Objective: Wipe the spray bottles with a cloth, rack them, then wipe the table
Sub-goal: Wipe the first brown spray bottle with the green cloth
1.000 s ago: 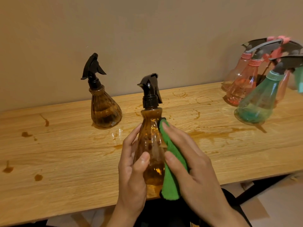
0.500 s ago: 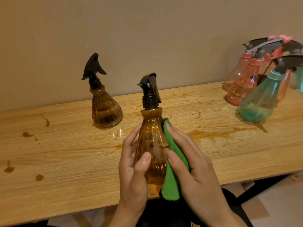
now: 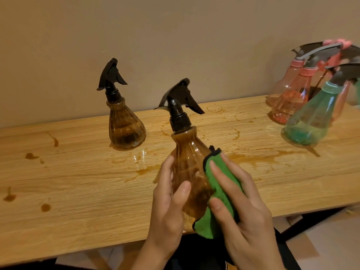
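Centre frame, the bottle [image 3: 187,164] tilts left over the table's [image 3: 78,182] near edge, gripped by the left hand [image 3: 167,209]. The right hand [image 3: 243,217], just right, holds the cloth [image 3: 220,184] against its side. A second bottle [image 3: 124,129] stands upper left.

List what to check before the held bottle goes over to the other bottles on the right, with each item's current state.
1. Left hand grips the held amber bottle: ok.
2. Right hand holds the green cloth against the bottle's side: ok.
3. Bottle body wiped clean: cannot tell, the tinted plastic hides smears.
4. Black spray head seated on the neck: ok.
5. Free spot beside the green bottle and pink bottles: cannot tell, the frame edge cuts them off.
6. Table dry: not ok, brown spills lie on it.
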A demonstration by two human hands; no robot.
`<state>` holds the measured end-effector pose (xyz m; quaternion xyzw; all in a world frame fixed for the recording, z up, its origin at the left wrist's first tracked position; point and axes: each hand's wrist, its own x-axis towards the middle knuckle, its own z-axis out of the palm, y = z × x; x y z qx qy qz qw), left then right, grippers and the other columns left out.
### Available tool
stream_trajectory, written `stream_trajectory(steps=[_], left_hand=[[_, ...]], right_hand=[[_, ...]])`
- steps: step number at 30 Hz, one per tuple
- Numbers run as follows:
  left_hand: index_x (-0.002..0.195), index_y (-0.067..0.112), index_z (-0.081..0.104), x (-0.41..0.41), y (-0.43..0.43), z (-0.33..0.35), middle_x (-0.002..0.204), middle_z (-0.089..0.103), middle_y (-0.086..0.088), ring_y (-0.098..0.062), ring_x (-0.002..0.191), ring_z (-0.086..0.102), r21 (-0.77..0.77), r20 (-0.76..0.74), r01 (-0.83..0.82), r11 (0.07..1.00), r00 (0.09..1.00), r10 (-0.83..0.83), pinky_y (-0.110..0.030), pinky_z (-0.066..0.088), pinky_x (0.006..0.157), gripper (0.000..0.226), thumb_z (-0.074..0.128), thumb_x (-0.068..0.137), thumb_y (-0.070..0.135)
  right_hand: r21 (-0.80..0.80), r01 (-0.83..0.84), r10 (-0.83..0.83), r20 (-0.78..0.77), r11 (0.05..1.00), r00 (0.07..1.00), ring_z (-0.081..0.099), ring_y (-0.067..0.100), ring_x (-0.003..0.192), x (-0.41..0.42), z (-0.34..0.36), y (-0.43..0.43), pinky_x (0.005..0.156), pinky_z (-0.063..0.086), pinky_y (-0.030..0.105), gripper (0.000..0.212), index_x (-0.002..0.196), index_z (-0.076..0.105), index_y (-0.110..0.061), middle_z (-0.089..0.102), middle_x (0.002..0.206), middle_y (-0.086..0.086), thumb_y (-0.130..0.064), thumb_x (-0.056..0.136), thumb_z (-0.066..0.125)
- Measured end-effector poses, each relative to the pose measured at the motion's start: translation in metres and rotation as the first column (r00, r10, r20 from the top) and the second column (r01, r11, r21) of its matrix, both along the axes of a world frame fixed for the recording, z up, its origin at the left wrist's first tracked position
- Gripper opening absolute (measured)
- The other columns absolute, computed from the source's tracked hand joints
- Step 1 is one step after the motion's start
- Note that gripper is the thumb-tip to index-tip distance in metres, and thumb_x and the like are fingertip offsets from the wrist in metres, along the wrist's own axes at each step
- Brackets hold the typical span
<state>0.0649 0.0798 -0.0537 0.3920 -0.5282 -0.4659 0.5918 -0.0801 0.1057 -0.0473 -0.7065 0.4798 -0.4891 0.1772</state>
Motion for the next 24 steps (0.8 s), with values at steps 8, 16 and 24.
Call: stream_trajectory(steps=[8, 16, 24], left_hand=[[0.129, 0.053, 0.062, -0.005, 0.000, 0.010, 0.125, 0.072, 0.012, -0.011, 0.115, 0.070, -0.059, 0.065, 0.040, 0.997, 0.997, -0.036, -0.020, 0.054, 0.089, 0.045, 0.063, 0.087, 0.037], [0.141, 0.045, 0.053, 0.001, -0.002, 0.000, 0.140, 0.065, -0.003, -0.029, 0.129, 0.063, 0.016, -0.124, -0.142, 0.990, 0.982, 0.143, -0.054, 0.046, 0.108, 0.064, 0.069, 0.080, 0.048], [0.149, 0.045, 0.045, -0.002, 0.001, 0.004, 0.140, 0.062, 0.020, -0.009, 0.129, 0.061, -0.070, 0.108, -0.032, 0.997, 0.993, 0.039, -0.018, 0.050, 0.098, 0.069, 0.068, 0.084, 0.041]], right_hand=[[0.054, -0.075, 0.074, 0.022, 0.996, 0.997, 0.040, 0.000, 0.141, 0.001, 0.022, -0.020, 0.107, 0.044, 0.027, 0.046, 0.150, 0.041, -0.050, 0.041, 0.148, -0.029, -0.046, 0.104, 0.041], [-0.021, -0.028, 0.027, -0.071, 0.999, 0.997, 0.040, 0.013, 0.145, 0.008, -0.008, 0.003, 0.112, 0.036, 0.019, 0.044, 0.150, 0.045, -0.043, 0.035, 0.161, -0.009, -0.045, 0.107, 0.038], [0.126, -0.118, 0.102, 0.131, 0.985, 0.986, 0.042, -0.003, 0.139, 0.000, 0.015, -0.023, 0.107, 0.041, 0.017, 0.048, 0.151, 0.039, -0.050, 0.047, 0.148, -0.025, -0.048, 0.104, 0.048]])
